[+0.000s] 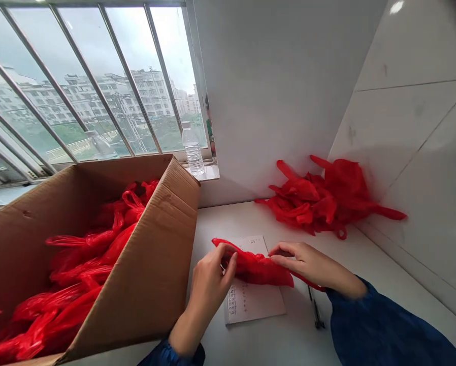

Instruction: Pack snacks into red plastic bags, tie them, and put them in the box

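A thin red plastic bag (260,272) lies bunched lengthwise over an open notebook with handwriting (256,302). My left hand (213,277) grips its left end, with thumb and fingers curled round the plastic. At the other end, the fingertips of my right hand (302,262) pinch the bag's upper edge; a red strip trails beneath that wrist. A dark pen (316,307) rests on the white table just right of the notebook, below my right hand.
On the left stands an open cardboard box (159,259) holding many red plastic bags (94,249). More red bags (312,198) are heaped against the wall at the back right. A clear plastic bottle (192,150) stands on the sill of the barred window.
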Tool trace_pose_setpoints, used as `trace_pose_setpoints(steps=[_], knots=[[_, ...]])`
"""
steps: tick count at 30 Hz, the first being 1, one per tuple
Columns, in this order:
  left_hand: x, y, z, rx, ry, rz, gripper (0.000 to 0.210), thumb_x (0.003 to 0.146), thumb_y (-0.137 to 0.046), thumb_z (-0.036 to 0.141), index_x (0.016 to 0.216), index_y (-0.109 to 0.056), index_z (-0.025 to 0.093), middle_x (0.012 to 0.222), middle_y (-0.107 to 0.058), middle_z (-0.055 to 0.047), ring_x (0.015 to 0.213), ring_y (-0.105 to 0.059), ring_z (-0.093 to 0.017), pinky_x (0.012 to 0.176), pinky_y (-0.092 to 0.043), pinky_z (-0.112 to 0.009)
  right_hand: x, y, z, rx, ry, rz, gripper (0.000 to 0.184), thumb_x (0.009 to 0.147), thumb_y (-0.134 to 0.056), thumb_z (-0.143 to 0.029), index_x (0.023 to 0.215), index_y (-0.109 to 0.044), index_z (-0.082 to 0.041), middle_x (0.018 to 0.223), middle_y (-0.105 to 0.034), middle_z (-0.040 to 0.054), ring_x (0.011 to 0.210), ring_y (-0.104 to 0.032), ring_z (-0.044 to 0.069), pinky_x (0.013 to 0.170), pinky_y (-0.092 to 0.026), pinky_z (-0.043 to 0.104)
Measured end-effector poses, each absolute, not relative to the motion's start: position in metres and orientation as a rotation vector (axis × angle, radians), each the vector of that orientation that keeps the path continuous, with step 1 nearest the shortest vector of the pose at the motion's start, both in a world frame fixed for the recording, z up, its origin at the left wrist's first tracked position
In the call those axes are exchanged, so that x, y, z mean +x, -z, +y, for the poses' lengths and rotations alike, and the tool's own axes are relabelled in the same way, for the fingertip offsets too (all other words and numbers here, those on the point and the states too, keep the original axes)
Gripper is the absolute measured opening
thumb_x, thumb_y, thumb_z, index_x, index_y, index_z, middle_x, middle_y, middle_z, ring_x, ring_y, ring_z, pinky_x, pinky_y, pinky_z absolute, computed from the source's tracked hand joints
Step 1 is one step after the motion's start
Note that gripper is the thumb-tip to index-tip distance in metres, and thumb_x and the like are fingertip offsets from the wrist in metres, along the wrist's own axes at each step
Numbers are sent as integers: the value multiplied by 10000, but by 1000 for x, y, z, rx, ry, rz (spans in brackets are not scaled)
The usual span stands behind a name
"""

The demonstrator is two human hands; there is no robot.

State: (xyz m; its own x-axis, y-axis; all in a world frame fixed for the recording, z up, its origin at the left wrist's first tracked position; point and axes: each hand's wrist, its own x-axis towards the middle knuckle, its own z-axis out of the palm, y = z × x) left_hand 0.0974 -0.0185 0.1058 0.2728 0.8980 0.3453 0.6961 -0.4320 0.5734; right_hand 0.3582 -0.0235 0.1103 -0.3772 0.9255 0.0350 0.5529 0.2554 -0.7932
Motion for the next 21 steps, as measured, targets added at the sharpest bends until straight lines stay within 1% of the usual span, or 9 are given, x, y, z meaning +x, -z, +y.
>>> trace_pose_setpoints(steps=[3,6,9,11,13,15,17,19,21], knots=[[101,-103,-20,2204,-897,1441,128,999,-487,328,961,-558,228,766,-680,15,615,-603,-159,558,-426,-268,354,-114,-25,-1402,-822,-2022,226,984,-511,-365,946,-704,-253,946,-741,-8,864,-673,189,742,-452,273],[106,-103,-26,2157,-969,1370,85,990,-507,296,1045,-515,233,862,-700,1,710,-652,-169,634,-497,-288,345,-114,-28,-1448,-653,-2025,178,966,-529,-333,903,-675,-255,925,-721,4,877,-656,203,760,-433,295],[109,-106,-32,2266,-1157,1291,56,988,-501,228,1038,-529,226,1020,-687,-51,922,-665,-202,795,-537,-341,334,-110,-33,-1509,-515,-2048,135,938,-576,-335,845,-633,-256,868,-698,9,808,-641,216,694,-401,313],[111,-107,-33,2436,-1195,1222,144,999,-460,172,1087,-563,224,1190,-667,-83,1130,-618,-237,956,-507,-408,324,-106,-37,-1612,-351,-2088,166,907,-644,-402,838,-605,-256,844,-694,9,755,-647,228,613,-364,313],[112,-104,-32,2570,-1100,1198,283,1016,-400,140,1225,-566,233,1344,-623,-93,1247,-571,-252,1032,-475,-441,314,-101,-39,-1733,-166,-2129,250,870,-698,-477,871,-586,-253,853,-699,20,737,-668,248,550,-325,312],[113,-99,-31,2600,-936,1264,392,1028,-352,141,1372,-506,249,1370,-625,-95,1144,-651,-237,922,-543,-382,306,-96,-38,-1800,-68,-2157,261,866,-713,-461,907,-576,-242,871,-701,39,753,-688,269,523,-302,312],[114,-93,-29,2571,-760,1363,435,1028,-342,152,1430,-469,262,1300,-680,-84,928,-733,-211,719,-571,-298,302,-92,-37,-1807,-54,-2182,187,877,-710,-357,914,-573,-236,878,-702,47,760,-695,268,521,-294,309],[114,-89,-29,2561,-622,1423,408,1021,-368,167,1384,-523,272,1198,-737,-57,811,-755,-206,609,-545,-262,301,-90,-35,-1785,-67,-2211,135,874,-699,-262,901,-570,-238,863,-704,35,751,-696,252,526,-294,303],[114,-87,-29,2573,-552,1444,346,1011,-420,192,1301,-592,271,1143,-763,-44,820,-764,-224,593,-536,-263,301,-89,-35,-1760,-92,-2232,133,872,-694,-237,910,-567,-243,861,-709,19,745,-697,238,534,-301,298]])
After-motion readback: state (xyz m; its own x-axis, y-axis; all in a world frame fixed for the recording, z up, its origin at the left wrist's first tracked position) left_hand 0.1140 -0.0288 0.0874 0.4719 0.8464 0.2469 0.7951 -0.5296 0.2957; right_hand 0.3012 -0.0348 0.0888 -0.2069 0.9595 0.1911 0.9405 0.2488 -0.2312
